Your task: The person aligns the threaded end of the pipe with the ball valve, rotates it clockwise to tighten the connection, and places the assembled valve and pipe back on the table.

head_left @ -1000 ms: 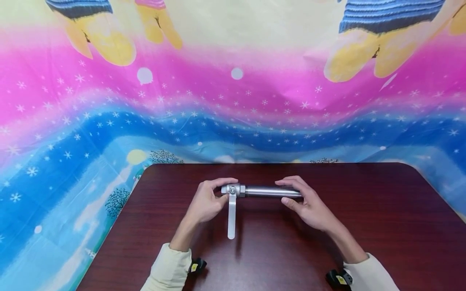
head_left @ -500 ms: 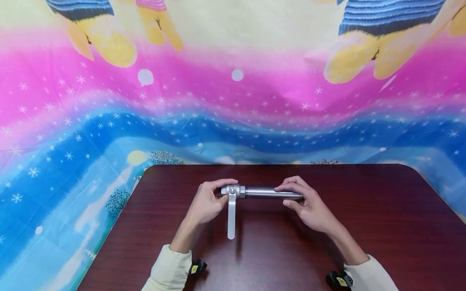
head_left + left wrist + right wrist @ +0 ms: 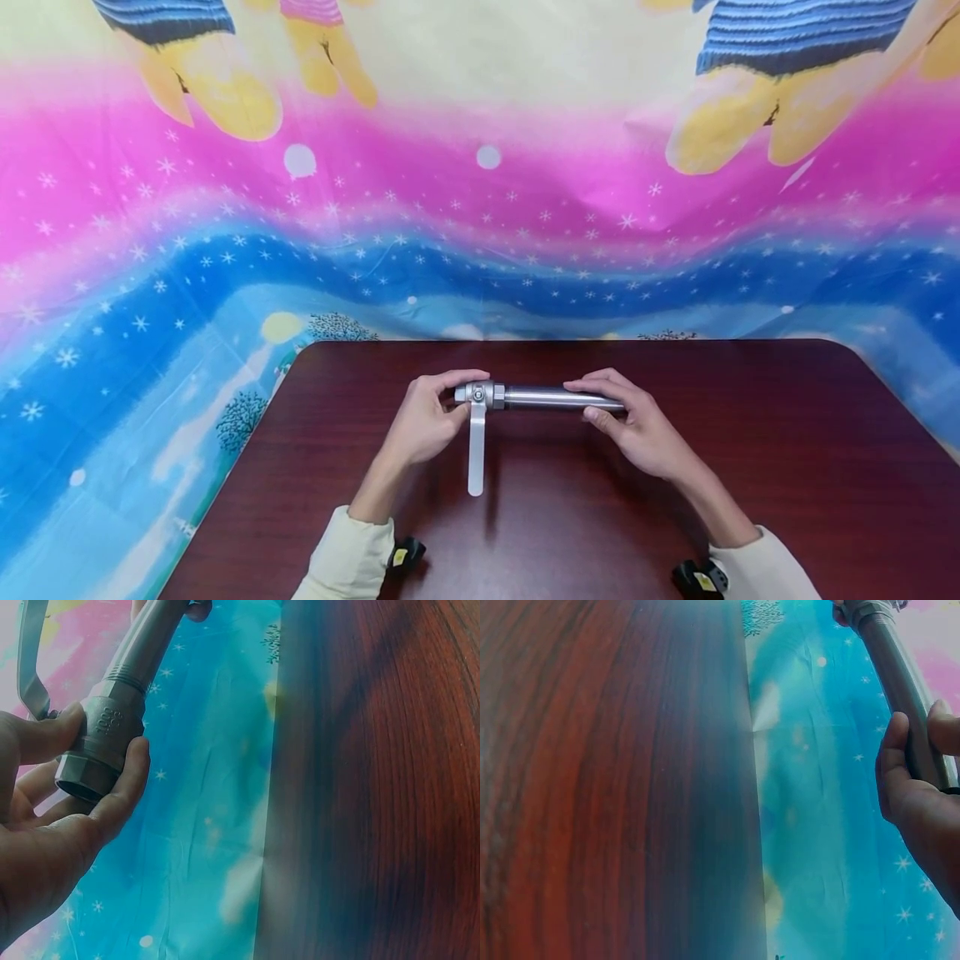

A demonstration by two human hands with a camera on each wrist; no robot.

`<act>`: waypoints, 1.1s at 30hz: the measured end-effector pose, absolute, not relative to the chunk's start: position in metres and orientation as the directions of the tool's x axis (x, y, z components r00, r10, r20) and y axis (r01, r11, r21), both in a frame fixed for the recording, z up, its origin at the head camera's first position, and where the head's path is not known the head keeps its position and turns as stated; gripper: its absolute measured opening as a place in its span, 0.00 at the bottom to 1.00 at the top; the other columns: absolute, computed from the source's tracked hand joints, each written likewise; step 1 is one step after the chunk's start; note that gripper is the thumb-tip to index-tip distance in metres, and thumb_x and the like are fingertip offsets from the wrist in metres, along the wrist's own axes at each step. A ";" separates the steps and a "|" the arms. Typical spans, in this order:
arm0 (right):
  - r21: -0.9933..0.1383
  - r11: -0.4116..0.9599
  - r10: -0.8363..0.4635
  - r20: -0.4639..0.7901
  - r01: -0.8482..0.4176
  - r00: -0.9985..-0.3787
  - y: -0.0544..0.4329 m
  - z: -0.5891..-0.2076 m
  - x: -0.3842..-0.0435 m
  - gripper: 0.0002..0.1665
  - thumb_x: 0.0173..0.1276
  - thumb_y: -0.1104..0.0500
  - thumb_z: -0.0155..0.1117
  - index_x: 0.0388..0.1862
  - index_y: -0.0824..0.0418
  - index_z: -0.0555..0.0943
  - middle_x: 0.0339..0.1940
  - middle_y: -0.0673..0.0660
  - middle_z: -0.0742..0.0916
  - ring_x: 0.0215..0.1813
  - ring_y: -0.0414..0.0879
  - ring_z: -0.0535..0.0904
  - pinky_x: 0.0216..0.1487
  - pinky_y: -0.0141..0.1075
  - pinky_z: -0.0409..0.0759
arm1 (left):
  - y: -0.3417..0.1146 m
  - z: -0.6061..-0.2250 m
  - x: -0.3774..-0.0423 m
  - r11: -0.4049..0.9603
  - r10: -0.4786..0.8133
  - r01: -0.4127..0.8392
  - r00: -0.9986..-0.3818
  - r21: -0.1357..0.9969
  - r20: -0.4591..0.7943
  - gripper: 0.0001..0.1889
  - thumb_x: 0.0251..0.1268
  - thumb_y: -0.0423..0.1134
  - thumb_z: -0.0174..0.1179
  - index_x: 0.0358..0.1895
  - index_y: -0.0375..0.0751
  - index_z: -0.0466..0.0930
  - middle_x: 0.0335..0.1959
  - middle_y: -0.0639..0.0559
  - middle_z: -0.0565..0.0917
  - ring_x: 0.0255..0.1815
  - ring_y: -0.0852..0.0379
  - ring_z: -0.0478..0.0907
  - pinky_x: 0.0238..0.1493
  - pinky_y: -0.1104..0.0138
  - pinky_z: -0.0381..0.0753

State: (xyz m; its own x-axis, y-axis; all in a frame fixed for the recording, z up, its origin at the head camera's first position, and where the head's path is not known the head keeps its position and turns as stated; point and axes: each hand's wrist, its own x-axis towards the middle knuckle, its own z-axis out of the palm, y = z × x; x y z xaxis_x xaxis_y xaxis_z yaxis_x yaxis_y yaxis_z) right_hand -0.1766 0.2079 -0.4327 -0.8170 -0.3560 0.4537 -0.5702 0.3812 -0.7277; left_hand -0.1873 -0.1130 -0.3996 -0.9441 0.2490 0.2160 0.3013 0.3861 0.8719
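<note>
A metal ball valve (image 3: 480,392) is joined by its threaded side to a steel pipe (image 3: 543,397), and the pair is held level above the table. Its flat lever handle (image 3: 476,454) points toward the person. My left hand (image 3: 426,421) grips the valve body, thumb on one side and fingers on the other; in the left wrist view the valve's open hexagonal end (image 3: 86,776) faces the palm. At the pipe's far right my right hand (image 3: 637,425) holds it between thumb and fingers. In the right wrist view the fingers (image 3: 895,746) curl around the pipe (image 3: 911,697).
The dark red wooden table (image 3: 570,525) lies beneath both hands. Behind it hangs a colourful printed cloth (image 3: 480,208) that meets the table's back edge. Black wrist devices (image 3: 406,552) show below the cream sleeves (image 3: 348,550).
The right fingers and thumb shift on the pipe: the fingers come down onto it and the thumb changes place slightly. The left hand and valve stay nearly still.
</note>
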 end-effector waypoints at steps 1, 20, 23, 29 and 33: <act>-0.738 0.370 -0.361 0.445 -0.564 -0.819 0.208 -0.432 -0.177 0.26 0.75 0.73 0.64 0.68 0.57 0.84 0.60 0.55 0.85 0.54 0.36 0.81 0.52 0.31 0.82 | -0.113 -0.399 -0.187 0.386 0.250 0.303 -0.944 0.872 0.217 0.26 0.62 0.20 0.64 0.59 0.49 0.90 0.43 0.44 0.90 0.31 0.57 0.77 0.28 0.71 0.72; -0.749 0.402 -0.325 0.422 -0.527 -0.846 0.204 -0.430 -0.172 0.27 0.70 0.72 0.70 0.64 0.52 0.84 0.64 0.54 0.80 0.57 0.35 0.77 0.53 0.24 0.76 | -0.112 -0.400 -0.188 0.411 0.279 0.359 -0.924 0.838 0.260 0.26 0.61 0.20 0.64 0.59 0.47 0.90 0.41 0.43 0.90 0.30 0.55 0.75 0.29 0.72 0.71; -0.736 0.422 -0.323 0.423 -0.529 -0.847 0.204 -0.430 -0.173 0.26 0.71 0.70 0.71 0.64 0.50 0.84 0.61 0.53 0.82 0.54 0.37 0.77 0.51 0.26 0.77 | -0.112 -0.400 -0.188 0.413 0.278 0.358 -0.925 0.837 0.259 0.26 0.61 0.20 0.64 0.59 0.47 0.90 0.41 0.44 0.90 0.29 0.56 0.75 0.29 0.72 0.71; -0.731 0.437 -0.321 0.418 -0.525 -0.850 0.205 -0.428 -0.173 0.25 0.71 0.70 0.71 0.64 0.51 0.85 0.60 0.52 0.85 0.54 0.37 0.79 0.52 0.27 0.77 | -0.113 -0.400 -0.187 0.419 0.278 0.364 -0.924 0.832 0.264 0.25 0.61 0.21 0.64 0.59 0.47 0.90 0.40 0.45 0.90 0.27 0.56 0.74 0.27 0.72 0.70; -0.733 0.437 -0.323 0.413 -0.521 -0.852 0.205 -0.427 -0.173 0.24 0.72 0.69 0.70 0.65 0.55 0.85 0.60 0.52 0.85 0.52 0.37 0.79 0.51 0.28 0.77 | -0.113 -0.399 -0.186 0.423 0.277 0.362 -0.924 0.831 0.262 0.25 0.62 0.21 0.64 0.59 0.48 0.90 0.39 0.46 0.90 0.26 0.59 0.73 0.27 0.72 0.70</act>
